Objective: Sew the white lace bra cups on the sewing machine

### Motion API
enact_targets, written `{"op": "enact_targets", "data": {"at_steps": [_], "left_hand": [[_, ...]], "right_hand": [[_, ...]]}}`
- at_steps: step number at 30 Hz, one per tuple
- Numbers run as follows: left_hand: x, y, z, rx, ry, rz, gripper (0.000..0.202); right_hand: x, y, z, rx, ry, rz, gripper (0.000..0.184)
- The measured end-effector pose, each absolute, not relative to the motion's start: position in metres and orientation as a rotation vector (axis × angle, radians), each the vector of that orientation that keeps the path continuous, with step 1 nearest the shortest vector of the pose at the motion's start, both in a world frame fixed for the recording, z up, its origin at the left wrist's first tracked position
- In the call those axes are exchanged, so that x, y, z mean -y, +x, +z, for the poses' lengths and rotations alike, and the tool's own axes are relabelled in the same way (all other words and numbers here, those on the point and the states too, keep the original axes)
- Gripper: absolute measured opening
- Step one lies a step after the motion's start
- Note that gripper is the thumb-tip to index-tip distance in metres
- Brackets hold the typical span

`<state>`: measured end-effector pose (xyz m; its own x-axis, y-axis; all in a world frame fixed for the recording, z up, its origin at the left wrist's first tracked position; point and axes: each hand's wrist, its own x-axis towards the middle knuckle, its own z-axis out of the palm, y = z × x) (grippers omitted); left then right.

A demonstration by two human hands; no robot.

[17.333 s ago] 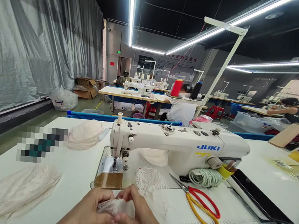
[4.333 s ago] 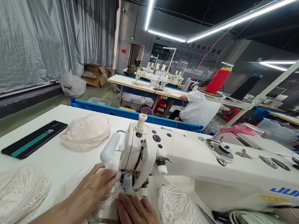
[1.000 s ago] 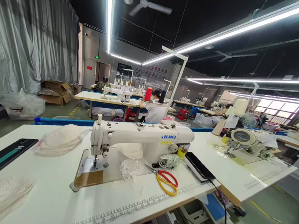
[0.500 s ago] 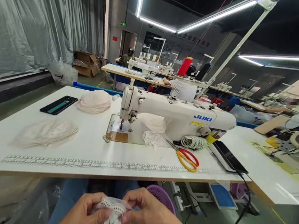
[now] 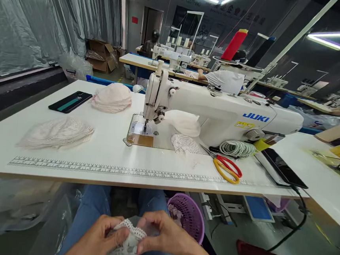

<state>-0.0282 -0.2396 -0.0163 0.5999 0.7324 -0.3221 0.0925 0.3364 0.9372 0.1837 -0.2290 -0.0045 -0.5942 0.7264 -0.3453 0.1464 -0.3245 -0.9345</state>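
We hold a small piece of white lace (image 5: 127, 243) low over our lap, below the front edge of the desk (image 5: 109, 177) and clear of it. Our 2 hands both grip it. Our left hand (image 5: 99, 238) is closed on its left side with the thumb on top. Our right hand (image 5: 168, 236) pinches its scalloped upper edge between thumb and fingers. Blue jeans (image 5: 91, 212) show under the lace.

Just to the right of our right hand, on the floor under the desk, stands a purple basket (image 5: 190, 216). Up on the desk, a white sewing machine (image 5: 219, 112) sits in the middle, with another bit of lace (image 5: 185, 144) lying in front of its arm. Red-and-yellow scissors (image 5: 227, 168) lie to the right of that, near a coil of pale cord (image 5: 237, 148). To the left lie a flat pile of lace (image 5: 58, 132), a pinkish pile (image 5: 112, 97) behind it and a black phone (image 5: 70, 101).
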Motion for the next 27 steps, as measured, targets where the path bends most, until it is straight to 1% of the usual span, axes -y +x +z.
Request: {"op": "enact_targets", "data": {"at_steps": [3,9,14,17,19,22,25,27], "left_hand": [[0.238,-0.027,-0.017,-0.814,1.086,0.478,0.050],[0.236,-0.025,-0.030,-0.964,1.115,0.466,0.051],[0.237,-0.029,-0.038,-0.907,1.020,0.487,0.047],[0.239,-0.034,-0.040,-0.867,0.937,0.423,0.053],[0.241,-0.036,-0.039,-0.853,0.942,0.377,0.055],[0.240,-0.037,-0.035,-0.842,0.955,0.379,0.046],[0.237,-0.036,-0.027,-0.791,0.932,0.393,0.047],[0.236,-0.035,-0.023,-0.819,0.908,0.386,0.048]], "right_hand": [[0.229,0.185,-0.006,1.529,-1.171,1.952,0.045],[0.225,0.191,-0.009,1.569,-1.128,1.963,0.045],[0.227,0.195,-0.010,1.656,-1.111,1.958,0.044],[0.227,0.194,-0.010,1.764,-1.112,1.893,0.040],[0.225,0.194,-0.008,1.788,-1.088,1.905,0.039],[0.221,0.195,-0.004,1.752,-1.047,2.009,0.041],[0.219,0.196,-0.001,1.696,-1.012,2.084,0.046],[0.218,0.195,-0.001,1.692,-1.002,2.059,0.045]]}}
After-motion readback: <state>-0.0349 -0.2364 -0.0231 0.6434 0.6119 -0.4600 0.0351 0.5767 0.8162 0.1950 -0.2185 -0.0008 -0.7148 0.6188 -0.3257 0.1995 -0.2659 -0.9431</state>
